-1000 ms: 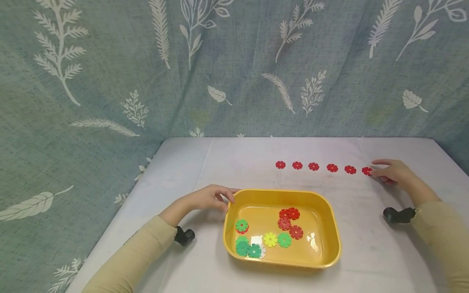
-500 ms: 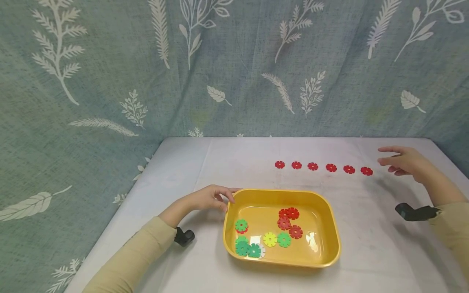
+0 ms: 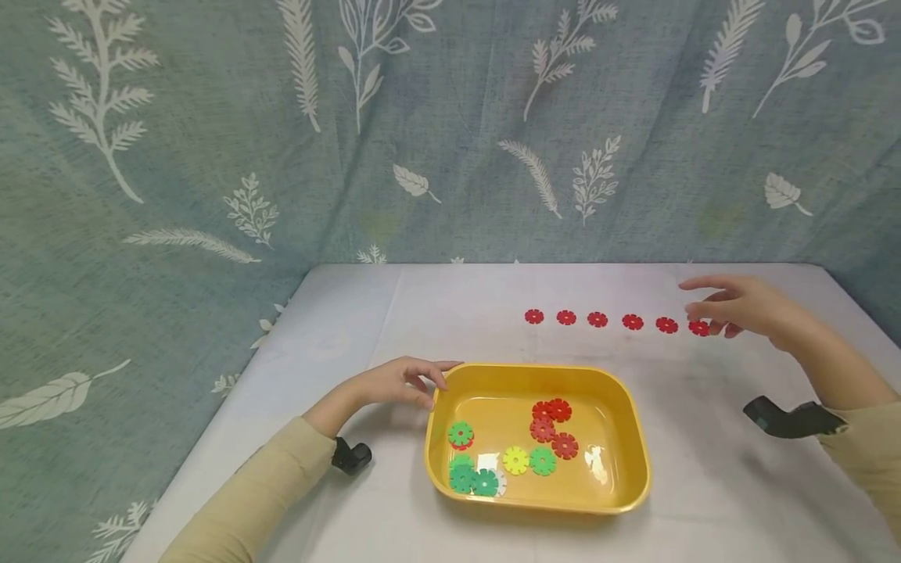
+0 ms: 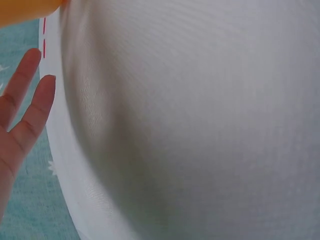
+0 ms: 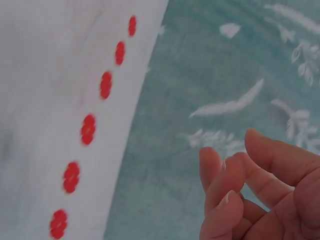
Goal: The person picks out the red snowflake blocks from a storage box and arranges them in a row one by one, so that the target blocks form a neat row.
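My left hand [image 3: 396,383] rests at the back left corner of a yellow plastic tray [image 3: 644,446], fingertips right at the rim. Two of its straight fingers [image 4: 36,112] show in the left wrist view, below an edge of the tray. My right hand [image 3: 753,306] hovers over the right end of a row of red notched plastic discs, partly covering the last red disc [image 3: 699,328]. Nothing is between its loosely bent fingers [image 5: 225,182]. The row's other discs, such as this red disc [image 3: 597,319], lie flat and spaced apart.
Inside the tray lie several red discs [image 3: 565,446], a yellow disc [image 3: 515,460], several green discs [image 3: 543,460] and a white disc mostly covered by green. A white cloth [image 3: 338,328] covers the table. A patterned blue-green curtain [image 3: 450,156] hangs behind.
My right hand has let go of the red disc at the row's right end, risen to the right, then come back left above it. The left hand stays at the tray's corner.
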Available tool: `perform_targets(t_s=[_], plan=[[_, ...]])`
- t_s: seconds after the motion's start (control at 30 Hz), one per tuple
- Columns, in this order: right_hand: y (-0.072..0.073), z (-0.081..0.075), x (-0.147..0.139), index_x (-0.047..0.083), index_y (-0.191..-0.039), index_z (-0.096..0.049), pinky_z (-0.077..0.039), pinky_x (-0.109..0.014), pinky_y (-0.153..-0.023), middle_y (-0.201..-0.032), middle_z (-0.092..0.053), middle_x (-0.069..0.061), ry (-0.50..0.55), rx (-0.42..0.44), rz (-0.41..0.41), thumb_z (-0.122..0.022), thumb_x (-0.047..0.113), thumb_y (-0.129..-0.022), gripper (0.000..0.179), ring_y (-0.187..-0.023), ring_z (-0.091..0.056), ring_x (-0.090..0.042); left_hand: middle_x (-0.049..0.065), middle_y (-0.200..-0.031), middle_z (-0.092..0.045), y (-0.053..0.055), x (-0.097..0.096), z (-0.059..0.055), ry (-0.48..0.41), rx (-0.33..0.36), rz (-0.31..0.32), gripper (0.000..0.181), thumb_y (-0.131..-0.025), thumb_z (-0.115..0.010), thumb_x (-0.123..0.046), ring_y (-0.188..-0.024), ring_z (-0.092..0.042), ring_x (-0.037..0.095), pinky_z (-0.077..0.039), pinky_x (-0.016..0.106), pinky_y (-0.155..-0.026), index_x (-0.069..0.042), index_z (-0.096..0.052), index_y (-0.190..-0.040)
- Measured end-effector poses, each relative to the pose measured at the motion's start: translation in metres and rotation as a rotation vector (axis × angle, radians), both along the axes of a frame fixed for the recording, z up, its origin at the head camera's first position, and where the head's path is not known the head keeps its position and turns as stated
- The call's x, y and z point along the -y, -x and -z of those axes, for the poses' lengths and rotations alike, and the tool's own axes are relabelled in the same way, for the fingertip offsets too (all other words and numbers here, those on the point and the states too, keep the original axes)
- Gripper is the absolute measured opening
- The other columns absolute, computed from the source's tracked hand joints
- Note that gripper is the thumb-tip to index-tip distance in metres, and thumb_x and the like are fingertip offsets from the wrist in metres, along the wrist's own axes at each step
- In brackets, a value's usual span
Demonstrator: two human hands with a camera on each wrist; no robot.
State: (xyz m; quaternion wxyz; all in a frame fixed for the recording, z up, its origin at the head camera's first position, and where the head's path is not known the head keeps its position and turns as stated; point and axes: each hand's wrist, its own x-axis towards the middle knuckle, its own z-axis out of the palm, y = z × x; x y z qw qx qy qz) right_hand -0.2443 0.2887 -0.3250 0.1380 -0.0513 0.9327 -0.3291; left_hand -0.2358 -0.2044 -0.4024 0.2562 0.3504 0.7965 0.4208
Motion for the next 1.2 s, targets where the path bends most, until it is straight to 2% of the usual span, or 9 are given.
perform_targets(t_s=[0.23, 0.4, 0.57, 0.77, 1.0, 1.2], plan=[[-0.023, -0.015, 0.042, 0.013, -0.133, -0.043, -0.050, -0.029, -0.065, -0.105, -0.064, -0.014, 0.002, -0.015, -0.145, -0.062, 0.043, -0.084, 0.061, -0.070, -0.056, -0.020, 0.004, -0.147, -0.034, -0.002, 0.004, 0.002, -0.036, -0.007, 0.030, 0.026, -0.080, -0.070, -0.014, -0.134, -0.031, 0.022, -0.041, 0.046, -0.090, -0.009, -0.062, -0.105], [-0.032, -0.021, 0.074, 0.010, -0.129, -0.047, -0.049, -0.030, -0.059, -0.093, -0.065, -0.005, 0.053, 0.038, -0.286, -0.064, 0.033, -0.085, 0.052, -0.064, -0.054, -0.020, 0.006, -0.147, -0.033, -0.004, 0.003, 0.003, -0.054, -0.042, 0.038, 0.033, -0.079, -0.071, -0.012, -0.134, -0.031, 0.023, -0.040, 0.048, -0.091, -0.007, -0.061, -0.110], [-0.039, -0.020, 0.108, 0.010, -0.126, -0.051, -0.049, -0.031, -0.057, -0.093, -0.066, -0.008, 0.081, 0.094, -0.406, -0.064, 0.022, -0.085, 0.045, -0.059, -0.054, -0.019, 0.004, -0.148, -0.032, -0.004, -0.001, 0.004, -0.041, -0.058, 0.039, 0.036, -0.078, -0.072, -0.012, -0.134, -0.031, 0.023, -0.039, 0.047, -0.092, -0.006, -0.062, -0.111], [-0.040, -0.009, 0.144, 0.014, -0.125, -0.053, -0.051, -0.034, -0.061, -0.088, -0.065, -0.006, 0.038, 0.158, -0.485, -0.067, 0.020, -0.083, 0.045, -0.059, -0.055, -0.022, 0.004, -0.148, -0.032, -0.004, -0.003, 0.002, -0.031, -0.037, 0.035, 0.033, -0.077, -0.072, -0.013, -0.135, -0.029, 0.025, -0.039, 0.048, -0.092, -0.006, -0.063, -0.107], [-0.030, 0.012, 0.177, 0.016, -0.124, -0.054, -0.047, -0.028, -0.057, -0.078, -0.063, -0.005, -0.128, 0.226, -0.593, -0.069, 0.017, -0.081, 0.045, -0.058, -0.055, -0.020, 0.004, -0.148, -0.032, -0.003, -0.003, 0.001, -0.025, -0.020, 0.030, 0.031, -0.077, -0.072, -0.013, -0.135, -0.028, 0.025, -0.040, 0.046, -0.092, -0.006, -0.064, -0.106], [-0.023, 0.029, 0.192, 0.022, -0.118, -0.057, -0.049, -0.031, -0.064, -0.081, -0.058, -0.001, -0.253, 0.255, -0.687, -0.069, 0.012, -0.080, 0.041, -0.062, -0.056, -0.017, 0.004, -0.147, -0.032, -0.003, -0.004, 0.002, -0.023, -0.019, 0.030, 0.031, -0.078, -0.072, -0.015, -0.135, -0.029, 0.023, -0.041, 0.045, -0.091, -0.005, -0.064, -0.106]])
